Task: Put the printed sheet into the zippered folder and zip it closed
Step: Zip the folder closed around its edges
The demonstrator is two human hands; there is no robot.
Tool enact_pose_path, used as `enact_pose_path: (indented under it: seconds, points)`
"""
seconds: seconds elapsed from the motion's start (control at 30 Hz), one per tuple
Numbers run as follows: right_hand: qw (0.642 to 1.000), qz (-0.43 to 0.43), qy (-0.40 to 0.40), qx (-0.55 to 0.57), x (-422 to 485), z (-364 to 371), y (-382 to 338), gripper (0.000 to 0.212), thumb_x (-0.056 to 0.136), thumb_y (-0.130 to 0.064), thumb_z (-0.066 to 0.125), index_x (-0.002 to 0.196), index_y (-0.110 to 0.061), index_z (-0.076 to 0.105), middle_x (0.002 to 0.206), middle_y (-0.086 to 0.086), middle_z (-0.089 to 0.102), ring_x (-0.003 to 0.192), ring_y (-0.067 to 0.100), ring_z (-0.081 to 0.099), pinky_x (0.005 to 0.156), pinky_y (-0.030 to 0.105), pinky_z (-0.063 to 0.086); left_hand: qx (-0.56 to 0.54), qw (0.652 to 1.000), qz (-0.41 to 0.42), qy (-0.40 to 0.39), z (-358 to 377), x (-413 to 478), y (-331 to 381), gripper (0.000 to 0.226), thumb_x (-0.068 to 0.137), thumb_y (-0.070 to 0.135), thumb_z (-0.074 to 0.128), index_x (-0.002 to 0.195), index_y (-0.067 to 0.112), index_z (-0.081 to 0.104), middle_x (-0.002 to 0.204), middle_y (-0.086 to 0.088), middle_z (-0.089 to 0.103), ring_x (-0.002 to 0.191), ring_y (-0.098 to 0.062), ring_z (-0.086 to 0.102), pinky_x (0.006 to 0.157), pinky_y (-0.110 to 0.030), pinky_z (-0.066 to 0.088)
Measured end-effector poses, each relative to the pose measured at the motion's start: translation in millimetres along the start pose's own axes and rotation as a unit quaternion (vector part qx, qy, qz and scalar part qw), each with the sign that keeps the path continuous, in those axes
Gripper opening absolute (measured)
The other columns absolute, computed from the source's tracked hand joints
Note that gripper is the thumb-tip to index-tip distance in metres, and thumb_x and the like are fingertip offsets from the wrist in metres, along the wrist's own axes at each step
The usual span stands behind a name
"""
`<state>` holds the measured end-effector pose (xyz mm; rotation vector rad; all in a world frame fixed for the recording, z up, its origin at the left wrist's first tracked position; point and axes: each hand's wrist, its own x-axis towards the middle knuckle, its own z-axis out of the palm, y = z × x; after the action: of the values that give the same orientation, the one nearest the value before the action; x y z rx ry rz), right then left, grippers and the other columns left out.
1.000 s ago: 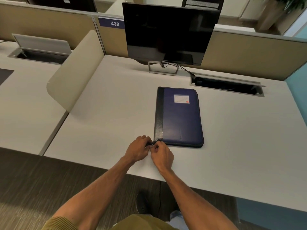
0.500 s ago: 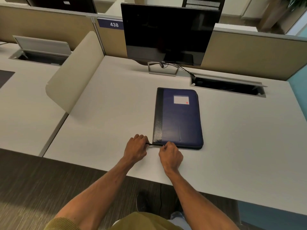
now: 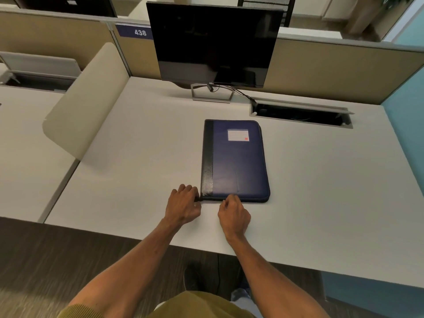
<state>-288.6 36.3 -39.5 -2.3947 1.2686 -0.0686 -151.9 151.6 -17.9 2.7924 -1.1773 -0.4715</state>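
Right hand [image 3: 234, 214] has slid rightward along the folder [image 3: 238, 161]

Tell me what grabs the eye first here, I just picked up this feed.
The blue zippered folder lies closed and flat in the middle of the desk, label up. Both hands are at its near edge: the left hand pinches the near-left corner, and the right hand pinches the edge just right of it, fingertips hidden. A dark monitor stands at the desk's back.
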Motion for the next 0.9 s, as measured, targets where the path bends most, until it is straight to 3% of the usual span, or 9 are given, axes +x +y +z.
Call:
enact_pose_path:
  seconds: [0.1, 0.17, 0.23, 0.3, 0.43, 0.67, 0.9]
  points:
    - [1.000, 0.007, -0.003, 0.020, -0.9, 2.7, -0.6, 0.025, 0.108, -0.041, 0.054, 0.115, -0.021, 0.065, 0.111, -0.004, 0.070, 0.089, 0.013, 0.070, 0.082, 0.030, 0.061, -0.022, 1.000, 0.005, 0.013, 1.6, 2.6, 10.0, 0.067, 0.097, 0.051, 0.064, 0.153, 0.023, 0.040, 0.149, -0.001, 0.053, 0.134, -0.023, 0.053, 0.114, -0.039, 0.048]
    - [0.999, 0.021, -0.006, 0.026, 1.4, 3.7, 0.7, 0.026, 0.107, -0.043, 0.054, 0.115, -0.021, 0.066, 0.113, -0.005, 0.071, 0.092, 0.014, 0.071, 0.084, 0.032, 0.062, -0.020, 0.999, 0.027, 0.013, 3.8, 4.0, 16.2, 0.085, 0.098, 0.052, 0.065, 0.167, 0.027, 0.022, 0.168, -0.004, 0.032, 0.151, -0.027, 0.040, 0.124, -0.042, 0.041]
    - [0.999, 0.033, -0.001, 0.028, 2.8, 4.6, 0.3, 0.026, 0.108, -0.042, 0.053, 0.115, -0.021, 0.066, 0.114, -0.005, 0.071, 0.092, 0.013, 0.071, 0.084, 0.032, 0.061, 0.004, 0.998, 0.063, -0.011, 6.9, 7.3, 22.0, 0.088, 0.103, 0.050, 0.062, 0.171, 0.033, 0.008, 0.179, -0.005, 0.009, 0.163, -0.030, 0.022, 0.131, -0.045, 0.033]
    - [0.998, 0.049, 0.014, 0.045, 1.9, 7.7, 0.1, 0.025, 0.108, -0.040, 0.054, 0.113, -0.020, 0.068, 0.113, -0.004, 0.071, 0.090, 0.014, 0.071, 0.082, 0.032, 0.061, 0.018, 0.996, 0.075, -0.034, 10.5, 10.9, 26.5, 0.087, 0.107, 0.047, 0.058, 0.171, 0.038, -0.001, 0.180, -0.004, -0.005, 0.165, -0.031, 0.015, 0.131, -0.045, 0.035]
    - [0.986, 0.114, 0.060, 0.106, -3.0, 14.8, -3.8, 0.020, 0.106, -0.035, 0.060, 0.113, -0.021, 0.072, 0.115, -0.004, 0.072, 0.087, 0.017, 0.071, 0.075, 0.032, 0.060, 0.008, 0.997, 0.065, -0.032, 16.1, 17.4, 33.6, 0.078, 0.112, 0.038, 0.051, 0.171, 0.038, 0.000, 0.180, -0.008, -0.007, 0.154, -0.030, 0.036, 0.113, -0.039, 0.055]
    - [0.960, 0.192, 0.101, 0.178, -1.5, 29.0, -24.0, 0.013, 0.102, -0.032, 0.067, 0.108, -0.021, 0.070, 0.111, -0.003, 0.072, 0.093, 0.017, 0.068, 0.087, 0.034, 0.047, 0.032, 0.996, 0.085, -0.016, 25.1, 17.7, 36.5, 0.081, 0.112, 0.041, 0.050, 0.172, 0.034, -0.003, 0.180, -0.014, -0.005, 0.148, -0.030, 0.044, 0.112, -0.036, 0.053]
    - [0.964, 0.187, 0.109, 0.153, 1.1, 30.2, -21.2, 0.013, 0.104, -0.028, 0.063, 0.105, -0.018, 0.070, 0.107, 0.000, 0.072, 0.087, 0.019, 0.067, 0.082, 0.033, 0.047, 0.058, 0.993, 0.103, -0.010, 28.0, 19.2, 30.6, 0.078, 0.114, 0.037, 0.045, 0.172, 0.031, -0.007, 0.179, -0.017, -0.008, 0.149, -0.030, 0.042, 0.115, -0.036, 0.049]
